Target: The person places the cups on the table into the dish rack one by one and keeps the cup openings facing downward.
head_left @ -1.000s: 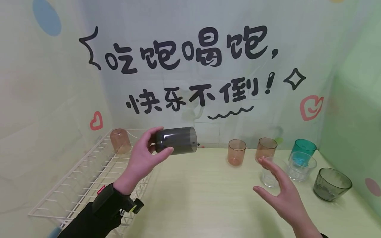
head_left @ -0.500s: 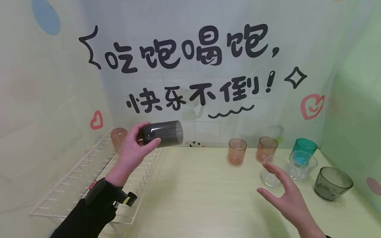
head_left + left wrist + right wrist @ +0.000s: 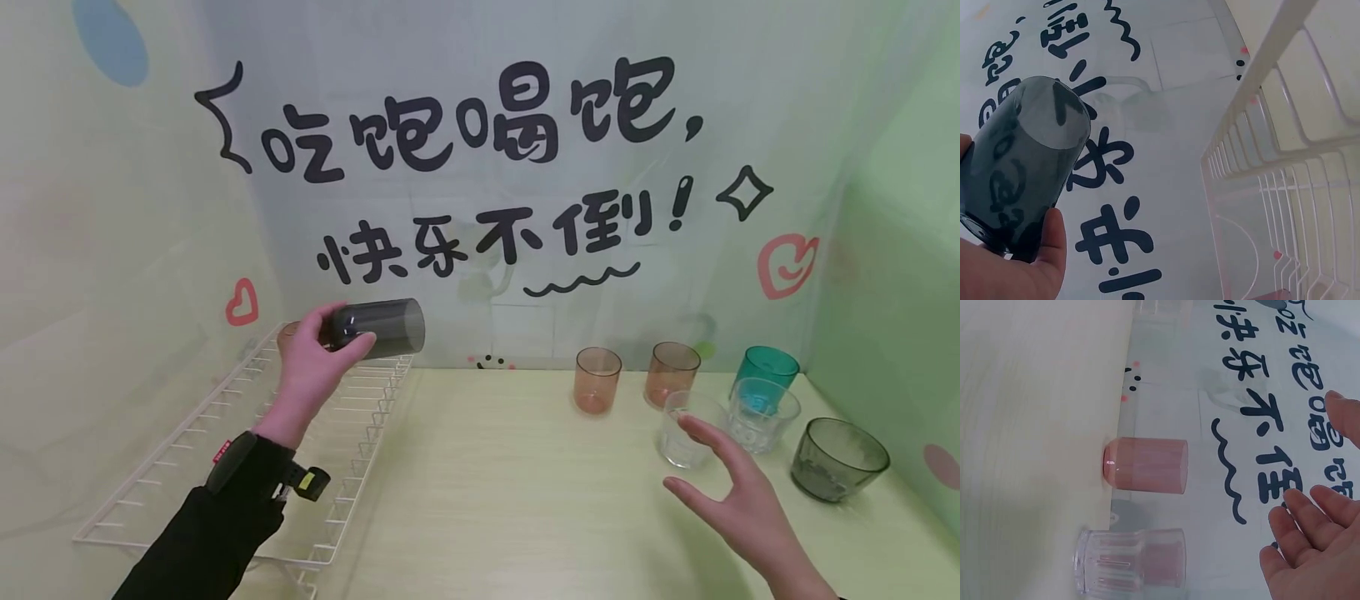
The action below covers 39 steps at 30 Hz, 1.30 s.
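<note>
A pale table (image 3: pixel 487 483) meets a light back wall (image 3: pixel 450 42) with bold black lettering (image 3: pixel 510 242); the right wall (image 3: pixel 900 250) is green. A white wire rack (image 3: pixel 1263 62) stands at left. Pink glasses (image 3: pixel 597 383), a teal glass (image 3: pixel 772 367), clear glasses (image 3: pixel 684 446) and a grey bowl (image 3: pixel 838 462) stand at right.

The dark glass (image 3: pixel 386 327) is smoky, see-through and straight-sided, darker at its base. It lies sideways in the air over the rack's far end, mouth rightward. The left hand (image 3: pixel 311 362) grips its base end between thumb and fingers. The right hand (image 3: pixel 750 508) hovers near the clear glasses, thumb spread from its fingers.
</note>
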Tool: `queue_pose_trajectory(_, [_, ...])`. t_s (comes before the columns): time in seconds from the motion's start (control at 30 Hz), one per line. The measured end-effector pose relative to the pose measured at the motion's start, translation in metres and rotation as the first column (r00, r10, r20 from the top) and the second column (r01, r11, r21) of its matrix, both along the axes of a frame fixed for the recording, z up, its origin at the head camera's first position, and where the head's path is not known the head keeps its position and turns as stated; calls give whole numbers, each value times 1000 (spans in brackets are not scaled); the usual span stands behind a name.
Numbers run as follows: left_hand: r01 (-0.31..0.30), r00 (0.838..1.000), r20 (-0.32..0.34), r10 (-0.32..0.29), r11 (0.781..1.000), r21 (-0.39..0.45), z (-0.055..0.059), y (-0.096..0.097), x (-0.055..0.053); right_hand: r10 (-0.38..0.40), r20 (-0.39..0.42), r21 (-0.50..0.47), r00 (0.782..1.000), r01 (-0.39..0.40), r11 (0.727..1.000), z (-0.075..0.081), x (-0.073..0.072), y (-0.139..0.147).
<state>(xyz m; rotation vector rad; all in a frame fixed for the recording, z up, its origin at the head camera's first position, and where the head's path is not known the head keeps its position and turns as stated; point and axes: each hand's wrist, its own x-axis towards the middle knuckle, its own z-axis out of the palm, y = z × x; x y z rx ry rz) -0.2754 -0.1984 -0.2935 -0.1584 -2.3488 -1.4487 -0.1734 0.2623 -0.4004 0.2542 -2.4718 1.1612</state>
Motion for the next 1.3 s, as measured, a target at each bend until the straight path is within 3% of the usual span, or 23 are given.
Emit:
queue_pose_trajectory(0.33, [-104,994,10,104,993,-53,-10,-18,-19,-38,-1,43,999,38,998,-8,1,12])
queue_pose_trajectory(0.7, [-171,984,38,175,980,-106,-19,-32,-41,-48,-4,61,999,48,997,-16,0,21])
queue_pose_trajectory(0.97, [-211,975,14,220,951,-226,-28,-41,-56,-65,-8,106,998,66,992,-24,1,27])
queue_pose_trajectory(1.3, [-254,965,-29,261,904,-345,-37,-45,-66,-71,-2,140,997,71,988,-26,-1,34])
